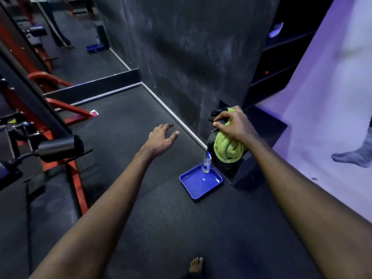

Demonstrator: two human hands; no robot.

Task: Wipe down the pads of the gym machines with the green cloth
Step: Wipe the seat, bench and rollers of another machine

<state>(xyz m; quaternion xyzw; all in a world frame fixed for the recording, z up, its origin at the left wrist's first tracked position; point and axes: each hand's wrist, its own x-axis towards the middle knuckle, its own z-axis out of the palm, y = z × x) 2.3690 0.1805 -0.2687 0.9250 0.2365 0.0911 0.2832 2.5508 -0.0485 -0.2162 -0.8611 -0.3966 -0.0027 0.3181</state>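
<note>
My right hand (234, 123) holds the bunched green cloth (226, 149), which hangs down below the palm over a dark object by the wall's corner. My left hand (161, 138) hovers open over the floor, fingers spread, holding nothing. A red-framed gym machine (66, 115) with a black roller pad (59, 149) stands at the left, well apart from both hands.
A blue tray (198, 185) lies on the dark rubber floor with a small spray bottle (207, 165) standing in its far corner, just below the cloth. A dark wall (191, 57) rises ahead. Black shelves (281, 57) are at the right. Another person's bare foot (352, 158) is at far right.
</note>
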